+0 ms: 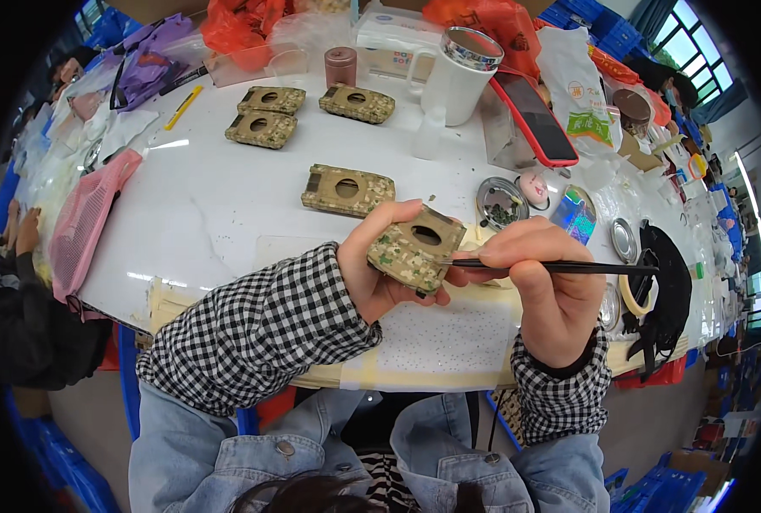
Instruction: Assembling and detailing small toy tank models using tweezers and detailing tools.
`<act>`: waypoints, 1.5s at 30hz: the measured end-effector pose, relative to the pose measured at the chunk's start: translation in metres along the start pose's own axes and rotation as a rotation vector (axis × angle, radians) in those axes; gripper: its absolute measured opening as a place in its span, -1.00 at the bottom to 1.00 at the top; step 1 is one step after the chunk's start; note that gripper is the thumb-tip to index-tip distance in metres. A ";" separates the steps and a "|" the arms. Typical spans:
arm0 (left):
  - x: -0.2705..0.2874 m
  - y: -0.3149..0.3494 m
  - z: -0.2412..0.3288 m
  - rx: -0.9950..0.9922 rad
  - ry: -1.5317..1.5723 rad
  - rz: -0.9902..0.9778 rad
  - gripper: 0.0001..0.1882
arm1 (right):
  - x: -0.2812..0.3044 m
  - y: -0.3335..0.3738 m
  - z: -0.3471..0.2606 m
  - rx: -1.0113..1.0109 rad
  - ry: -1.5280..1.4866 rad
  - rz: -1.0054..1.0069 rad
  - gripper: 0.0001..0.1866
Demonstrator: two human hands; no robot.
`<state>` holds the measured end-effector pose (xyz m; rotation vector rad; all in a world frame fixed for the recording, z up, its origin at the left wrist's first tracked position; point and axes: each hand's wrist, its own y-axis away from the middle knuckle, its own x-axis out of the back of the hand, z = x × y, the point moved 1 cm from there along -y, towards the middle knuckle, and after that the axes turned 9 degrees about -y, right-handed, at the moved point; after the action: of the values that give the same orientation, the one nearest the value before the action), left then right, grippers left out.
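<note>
Between the fingers and thumb of my left hand is a camouflage model tank hull with an oval hole in its top, tilted toward me. My right hand pinches black tweezers whose tips touch or nearly touch the hull's right side. Whether anything sits in the tips is too small to tell. Just behind my left hand another camouflage hull lies on the table. Farther back are several more such hulls. A round clear dish with small dark green bits stands beyond my right hand.
Under my hands lies a white sheet with dark specks. A pink mesh pouch lies at left, a yellow pen behind it. At the back stand a white mug and a red-cased phone. A black cloth item lies right.
</note>
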<state>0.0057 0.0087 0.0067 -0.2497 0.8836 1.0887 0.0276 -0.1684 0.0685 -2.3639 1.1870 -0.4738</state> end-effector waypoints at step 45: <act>0.000 0.000 0.000 0.018 0.005 -0.016 -0.42 | -0.001 0.001 0.005 -0.034 -0.022 -0.025 -0.89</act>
<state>0.0055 0.0090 0.0073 -0.2444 0.8945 1.0652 0.0291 -0.1664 0.0634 -2.4096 1.1655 -0.4375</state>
